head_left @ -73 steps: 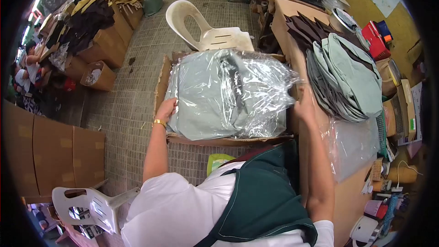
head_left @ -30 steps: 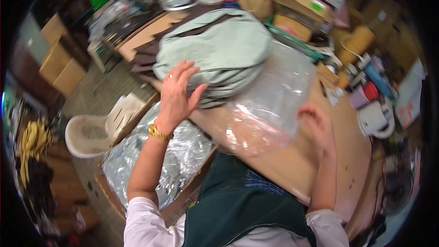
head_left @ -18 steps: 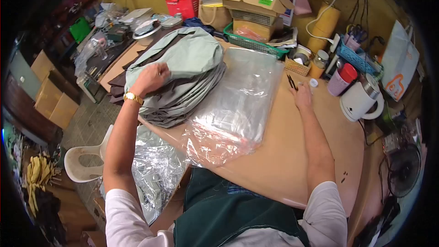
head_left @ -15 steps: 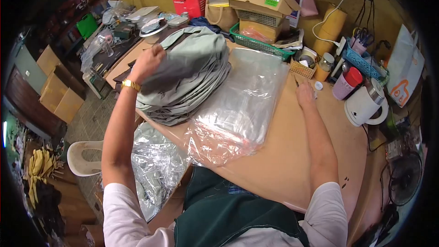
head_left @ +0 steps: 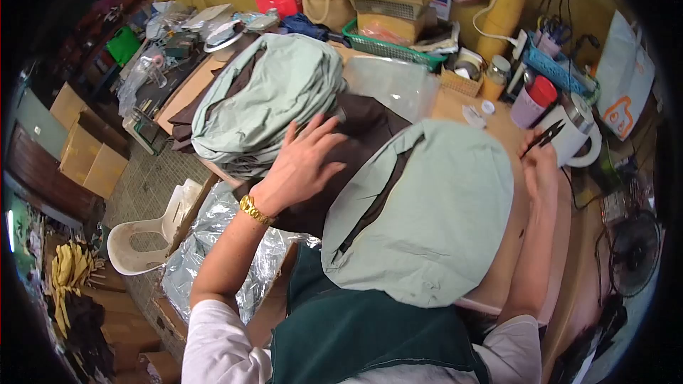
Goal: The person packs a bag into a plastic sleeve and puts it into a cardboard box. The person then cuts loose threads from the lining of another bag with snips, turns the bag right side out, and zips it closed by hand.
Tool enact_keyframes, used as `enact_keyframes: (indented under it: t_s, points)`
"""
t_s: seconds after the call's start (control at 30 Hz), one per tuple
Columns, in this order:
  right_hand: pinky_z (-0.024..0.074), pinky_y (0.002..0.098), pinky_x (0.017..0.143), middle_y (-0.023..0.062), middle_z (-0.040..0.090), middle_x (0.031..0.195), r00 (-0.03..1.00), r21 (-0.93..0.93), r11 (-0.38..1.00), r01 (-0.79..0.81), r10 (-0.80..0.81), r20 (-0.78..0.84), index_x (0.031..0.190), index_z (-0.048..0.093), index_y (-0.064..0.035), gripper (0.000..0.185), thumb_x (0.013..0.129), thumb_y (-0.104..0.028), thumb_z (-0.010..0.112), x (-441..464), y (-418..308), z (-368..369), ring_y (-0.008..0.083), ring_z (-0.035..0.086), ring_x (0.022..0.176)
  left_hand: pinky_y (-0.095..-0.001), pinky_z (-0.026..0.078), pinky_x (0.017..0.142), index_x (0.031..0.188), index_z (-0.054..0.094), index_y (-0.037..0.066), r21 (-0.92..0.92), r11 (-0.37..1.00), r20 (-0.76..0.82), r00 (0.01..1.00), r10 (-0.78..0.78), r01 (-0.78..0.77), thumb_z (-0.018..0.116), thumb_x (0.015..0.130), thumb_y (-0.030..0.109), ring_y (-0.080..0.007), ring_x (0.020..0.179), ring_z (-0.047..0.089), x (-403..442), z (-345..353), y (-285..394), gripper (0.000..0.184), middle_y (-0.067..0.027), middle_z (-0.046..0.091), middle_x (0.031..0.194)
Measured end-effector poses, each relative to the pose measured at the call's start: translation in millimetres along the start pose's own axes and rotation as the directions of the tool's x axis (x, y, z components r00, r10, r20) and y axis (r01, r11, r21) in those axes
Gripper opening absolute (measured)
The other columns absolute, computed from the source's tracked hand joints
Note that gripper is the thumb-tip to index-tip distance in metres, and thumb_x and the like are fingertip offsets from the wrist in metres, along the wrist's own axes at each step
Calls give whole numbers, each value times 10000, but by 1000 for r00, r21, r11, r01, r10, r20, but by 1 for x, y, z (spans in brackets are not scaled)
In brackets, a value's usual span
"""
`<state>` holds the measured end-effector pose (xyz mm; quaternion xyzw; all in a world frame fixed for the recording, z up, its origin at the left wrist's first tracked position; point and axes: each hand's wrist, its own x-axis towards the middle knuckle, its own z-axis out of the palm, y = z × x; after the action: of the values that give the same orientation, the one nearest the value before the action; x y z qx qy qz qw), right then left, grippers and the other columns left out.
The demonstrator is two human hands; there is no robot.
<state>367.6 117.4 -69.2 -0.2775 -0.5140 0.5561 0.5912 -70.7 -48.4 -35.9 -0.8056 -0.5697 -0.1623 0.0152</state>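
Observation:
A rounded pale green cloth piece [head_left: 434,213] with a dark slit lies at the table's front, over the edge nearest me. Dark brown cloth [head_left: 366,128] extends from it to the left. My left hand [head_left: 302,163], with a gold watch at the wrist, is spread over the brown cloth. Right of the green piece, my right hand [head_left: 539,160] is closed on small black snips [head_left: 544,134], their tips pointing up and left. Behind my left hand stands a pile of green cloth pieces [head_left: 284,85]. Clear plastic bags [head_left: 391,82] lie partly covered by the cloth.
At the lower left, a carton [head_left: 274,295] holds plastic-wrapped goods [head_left: 206,242] beside a white chair [head_left: 146,242]. On the table's right are a white kettle [head_left: 569,135], a pink cup with red lid [head_left: 533,99] and a blue basket [head_left: 558,67]. A green tray [head_left: 395,50] sits behind.
A green piece with brown cloth now lies in front of me, over the plastic bags. My left hand has opened and moved right and down. My right hand has lifted the snips and moved right.

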Motion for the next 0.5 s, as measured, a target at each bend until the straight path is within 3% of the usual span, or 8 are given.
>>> enact_keyframes:
  t_s: [0.07,0.13,0.2,0.23,0.27,0.3,0.37,0.5]
  points:
    - [413,251,611,2,544,844,977,-137,971,-194,179,-119,984,568,-46,127,862,-16,554,-70,7,32,109,514,681,-590,209,1122,1285,533,59,40,995,77,992,-99,97,650,875,344,-376,1399,309,-27,43,-23,513,-187,399,1468]
    - [425,286,628,14,542,763,896,-663,663,-347,443,-26,858,588,-32,67,898,-65,546,-121,10,72,150,504,643,-634,197,1107,1349,489,56,87,986,175,972,-157,144,634,872,407,-375,1406,296,-48,65,-21,609,-198,380,1477]
    - [446,335,716,134,607,851,743,-921,367,-129,651,155,858,562,-3,175,945,-153,546,-141,24,79,275,561,766,-653,158,1110,1393,454,86,135,972,176,961,-215,192,687,825,382,-374,1436,229,-61,79,-10,681,-185,311,1519]
    - [446,335,716,134,607,851,742,-921,364,-140,655,146,858,562,-3,175,945,-153,546,-141,40,61,275,561,766,-646,141,1119,1412,439,105,176,964,161,960,-228,200,714,805,354,-374,1444,208,-64,79,2,712,-174,275,1541]
    - [452,359,707,160,610,830,828,-899,417,132,452,332,874,561,6,183,949,-159,537,-134,60,32,311,568,755,-646,142,1119,1413,441,115,175,973,163,970,-182,154,735,780,336,-369,1447,205,-65,74,18,732,-172,271,1543]
    - [458,384,697,186,613,809,826,-823,399,404,228,515,890,560,16,193,952,-164,529,-125,69,15,347,575,744,-646,142,1119,1414,442,126,173,979,162,977,-138,110,756,755,317,-363,1449,202,-62,69,36,754,-170,267,1545]
    - [462,401,676,182,622,791,832,-937,347,44,506,227,881,560,15,195,949,-166,531,-85,47,20,365,596,748,-648,151,1114,1421,437,157,131,991,220,976,-4,-26,760,753,332,-352,1438,237,-59,70,65,762,-164,309,1528]
    - [476,411,714,198,639,873,914,-890,449,-76,388,118,891,541,-1,263,889,-244,643,-72,31,103,356,641,828,-627,165,1120,1474,361,171,-57,987,206,966,156,-148,652,832,485,-343,1410,304,-50,91,107,772,-171,368,1493]
